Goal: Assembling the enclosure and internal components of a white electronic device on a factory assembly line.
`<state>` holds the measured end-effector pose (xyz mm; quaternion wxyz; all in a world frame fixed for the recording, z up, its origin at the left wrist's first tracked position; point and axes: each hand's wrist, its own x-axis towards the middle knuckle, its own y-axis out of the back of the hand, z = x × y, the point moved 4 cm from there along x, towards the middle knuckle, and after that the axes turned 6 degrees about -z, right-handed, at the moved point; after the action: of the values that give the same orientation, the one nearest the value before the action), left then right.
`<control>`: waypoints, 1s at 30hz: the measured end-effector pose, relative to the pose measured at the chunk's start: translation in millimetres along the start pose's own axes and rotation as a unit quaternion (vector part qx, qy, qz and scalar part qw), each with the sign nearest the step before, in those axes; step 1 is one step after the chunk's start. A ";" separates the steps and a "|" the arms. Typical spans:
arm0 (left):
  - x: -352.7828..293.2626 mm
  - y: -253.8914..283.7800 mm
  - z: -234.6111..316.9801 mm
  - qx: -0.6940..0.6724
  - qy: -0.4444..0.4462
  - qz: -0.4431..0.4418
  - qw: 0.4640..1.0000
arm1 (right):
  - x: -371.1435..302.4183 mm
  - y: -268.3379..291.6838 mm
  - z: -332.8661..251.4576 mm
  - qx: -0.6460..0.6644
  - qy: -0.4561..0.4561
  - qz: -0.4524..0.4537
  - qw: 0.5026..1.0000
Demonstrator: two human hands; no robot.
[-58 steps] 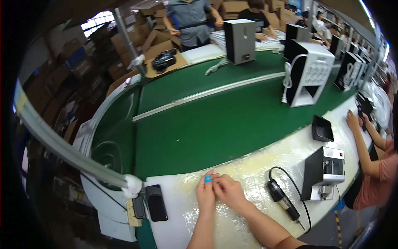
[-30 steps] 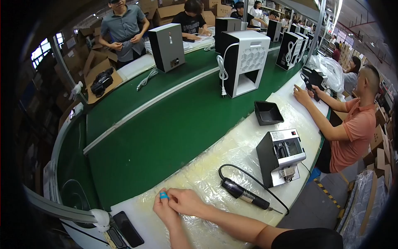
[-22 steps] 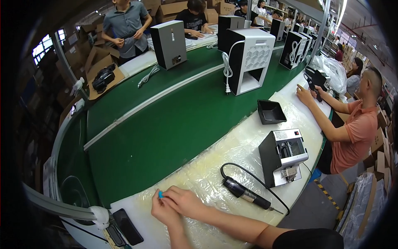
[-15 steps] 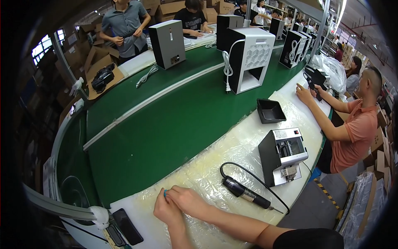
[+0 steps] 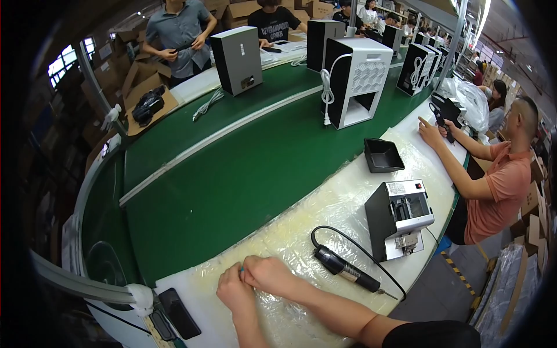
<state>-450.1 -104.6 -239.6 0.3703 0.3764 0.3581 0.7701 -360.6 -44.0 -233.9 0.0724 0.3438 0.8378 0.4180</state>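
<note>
My left hand (image 5: 233,294) and my right hand (image 5: 266,275) meet low in the picture, above the plastic-covered worktop (image 5: 296,255). Both sets of fingers are pinched together. Between the fingertips a bit of a small blue thing (image 5: 241,269) shows; my fingers hide the rest, and its kind cannot be made out. Right of my hands lies a black electric screwdriver (image 5: 346,268) with a cord, its bit pointing away to the lower right. A dark phone (image 5: 178,313) rests left of my left hand.
Beyond the screwdriver stands a black and silver screw feeder (image 5: 399,220), with a black bin (image 5: 383,155) behind it. A green conveyor belt (image 5: 232,191) carries white-and-black appliances (image 5: 362,84). At the right, a co-worker in an orange shirt (image 5: 499,180) holds a dark tool.
My hands stay together and shift only slightly, with less of the blue thing showing. Across the belt, the person in black has stretched an arm out to the right.
</note>
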 end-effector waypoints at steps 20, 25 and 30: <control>-2.0 -9.2 -32.1 -0.544 0.236 -0.145 0.792 | 14.5 19.6 -33.9 0.251 0.026 0.070 0.965; -0.5 -8.2 -18.7 -0.554 0.300 -0.206 0.749 | 15.9 25.4 -34.4 0.136 0.098 0.097 0.981; 3.0 -9.2 -21.3 -0.510 0.249 -0.158 0.808 | 14.0 18.0 -25.7 0.129 0.089 0.137 0.978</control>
<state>-466.7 -103.6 -256.1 0.5239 -0.1331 0.0482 0.8400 -372.4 -44.4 -201.6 -0.1058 0.4232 0.8324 0.3418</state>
